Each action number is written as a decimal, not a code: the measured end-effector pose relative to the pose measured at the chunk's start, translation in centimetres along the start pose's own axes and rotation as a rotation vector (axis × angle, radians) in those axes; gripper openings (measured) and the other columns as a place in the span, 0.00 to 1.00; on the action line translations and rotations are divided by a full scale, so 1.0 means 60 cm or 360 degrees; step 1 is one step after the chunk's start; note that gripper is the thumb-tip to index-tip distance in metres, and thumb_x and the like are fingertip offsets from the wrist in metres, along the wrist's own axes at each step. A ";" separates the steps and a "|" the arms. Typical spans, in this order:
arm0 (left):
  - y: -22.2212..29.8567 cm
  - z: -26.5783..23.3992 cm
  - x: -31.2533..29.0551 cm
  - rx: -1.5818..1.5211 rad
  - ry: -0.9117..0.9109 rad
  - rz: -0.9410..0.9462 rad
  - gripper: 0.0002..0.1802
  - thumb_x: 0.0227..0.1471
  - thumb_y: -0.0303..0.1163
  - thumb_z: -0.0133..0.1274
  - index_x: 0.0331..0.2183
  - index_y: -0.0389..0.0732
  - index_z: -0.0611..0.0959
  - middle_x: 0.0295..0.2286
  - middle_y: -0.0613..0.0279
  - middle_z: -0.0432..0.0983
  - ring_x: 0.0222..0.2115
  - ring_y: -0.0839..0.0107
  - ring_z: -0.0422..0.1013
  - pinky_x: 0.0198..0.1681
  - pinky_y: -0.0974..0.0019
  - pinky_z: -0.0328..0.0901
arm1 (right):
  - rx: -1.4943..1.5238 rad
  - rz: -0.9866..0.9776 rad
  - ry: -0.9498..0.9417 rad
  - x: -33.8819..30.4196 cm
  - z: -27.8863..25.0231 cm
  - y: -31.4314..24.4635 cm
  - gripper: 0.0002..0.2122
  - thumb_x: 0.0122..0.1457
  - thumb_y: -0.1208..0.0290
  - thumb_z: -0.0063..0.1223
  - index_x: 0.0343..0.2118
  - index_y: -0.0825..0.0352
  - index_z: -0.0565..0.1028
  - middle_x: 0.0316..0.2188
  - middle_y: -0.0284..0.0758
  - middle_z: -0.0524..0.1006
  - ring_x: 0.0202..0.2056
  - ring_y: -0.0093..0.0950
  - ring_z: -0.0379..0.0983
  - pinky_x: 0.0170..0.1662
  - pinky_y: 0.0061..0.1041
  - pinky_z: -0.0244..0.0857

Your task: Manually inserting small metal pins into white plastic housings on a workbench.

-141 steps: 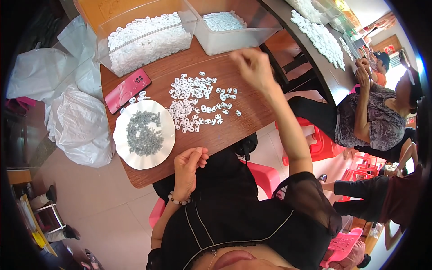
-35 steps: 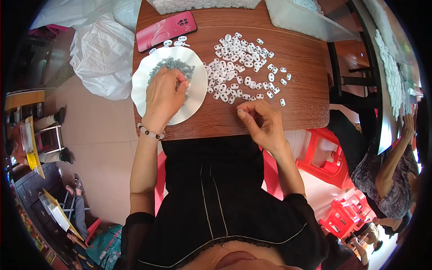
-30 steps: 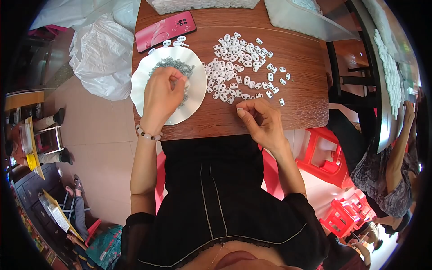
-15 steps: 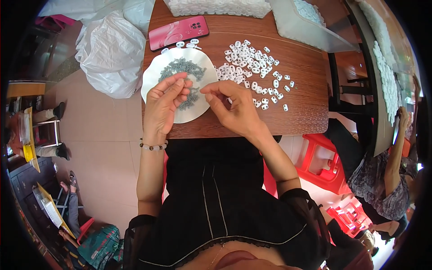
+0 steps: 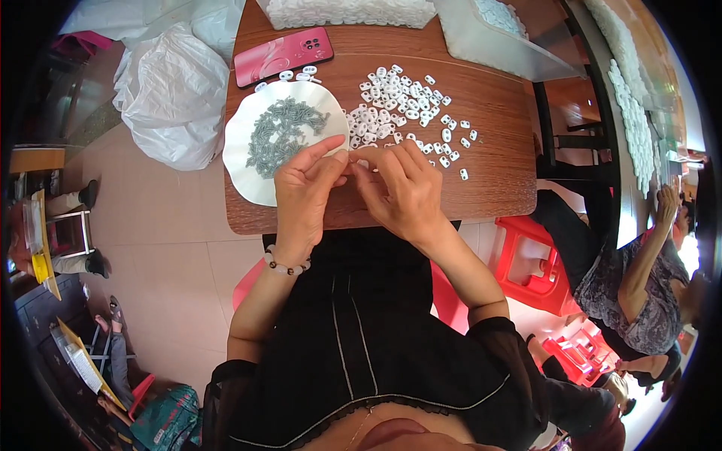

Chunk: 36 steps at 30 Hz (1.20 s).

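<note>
My left hand [image 5: 303, 192] is over the right side of a white wavy-rimmed plate [image 5: 239, 167], thumb and index finger pinched together. Close against it, my right hand [image 5: 406, 192] is also pinched, so the fingertips of both meet by the plate's right rim. A bit of white shows at the right fingertips, but what either hand holds is too small and covered to name. Many small grey pin-like pieces [image 5: 284, 134] lie heaped on the plate. To its right spread many small white plastic pieces [image 5: 402, 101], each with two dark holes.
A pink phone [image 5: 282, 57] lies behind the plate on the wooden table [image 5: 496, 150], with several white pieces [image 5: 303, 75] beside it. Bins of white pieces [image 5: 346, 11] stand at the back. A white plastic bag [image 5: 173, 98] is at the left, red stools [image 5: 530, 270] at the right.
My left hand has moved right, off the middle of the plate, and its fingertips now meet those of my right hand. More of the grey pieces shows. The whole view has shifted slightly.
</note>
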<state>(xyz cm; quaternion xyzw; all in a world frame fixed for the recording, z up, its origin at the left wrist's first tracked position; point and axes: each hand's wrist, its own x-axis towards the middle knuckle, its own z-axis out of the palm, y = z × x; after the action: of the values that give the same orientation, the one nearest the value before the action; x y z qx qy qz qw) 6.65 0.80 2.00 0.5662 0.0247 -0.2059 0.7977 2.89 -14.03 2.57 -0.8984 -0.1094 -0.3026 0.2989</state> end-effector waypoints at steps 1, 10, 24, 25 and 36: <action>-0.001 0.007 -0.002 0.0052 0.0009 0.0048 0.16 0.54 0.27 0.56 0.45 0.32 0.79 0.30 0.64 0.80 0.30 0.83 0.72 0.33 0.80 0.65 | -0.0007 -0.0029 0.0050 -0.001 -0.002 0.004 0.11 0.44 0.81 0.61 0.32 0.65 0.77 0.22 0.31 0.72 0.24 0.30 0.67 0.24 0.27 0.62; -0.015 0.029 -0.009 0.0349 -0.0033 0.0211 0.14 0.54 0.25 0.55 0.43 0.30 0.80 0.30 0.61 0.80 0.31 0.83 0.72 0.34 0.80 0.66 | 0.0039 0.0026 0.0005 -0.013 -0.031 0.015 0.10 0.43 0.82 0.61 0.31 0.65 0.77 0.21 0.32 0.73 0.22 0.29 0.67 0.23 0.26 0.60; -0.023 0.043 -0.020 0.0213 -0.0259 0.0248 0.10 0.56 0.27 0.55 0.39 0.31 0.81 0.32 0.61 0.79 0.32 0.81 0.73 0.38 0.76 0.67 | 0.1403 0.1212 -0.0179 -0.032 -0.060 0.018 0.03 0.57 0.77 0.55 0.31 0.72 0.76 0.24 0.27 0.75 0.28 0.12 0.68 0.33 0.13 0.63; -0.025 0.044 -0.021 0.0222 -0.0281 0.0265 0.10 0.56 0.27 0.55 0.39 0.31 0.81 0.32 0.61 0.79 0.32 0.81 0.72 0.37 0.77 0.67 | 0.1358 0.1178 -0.0188 -0.034 -0.061 0.018 0.03 0.57 0.77 0.55 0.31 0.72 0.76 0.25 0.27 0.75 0.28 0.12 0.68 0.33 0.14 0.63; -0.031 0.052 -0.024 0.0277 -0.0198 0.0188 0.08 0.56 0.27 0.55 0.35 0.31 0.80 0.30 0.65 0.77 0.30 0.82 0.70 0.36 0.78 0.66 | 0.1339 0.1312 -0.0144 -0.058 -0.070 0.024 0.09 0.57 0.75 0.58 0.40 0.71 0.78 0.29 0.30 0.78 0.33 0.14 0.71 0.37 0.15 0.65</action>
<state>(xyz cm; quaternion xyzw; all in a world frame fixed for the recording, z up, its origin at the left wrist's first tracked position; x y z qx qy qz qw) 4.09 -2.14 1.84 0.6199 -0.0762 -0.1945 0.7563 -1.36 -17.77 2.44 -0.6830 0.1254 -0.0535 0.7176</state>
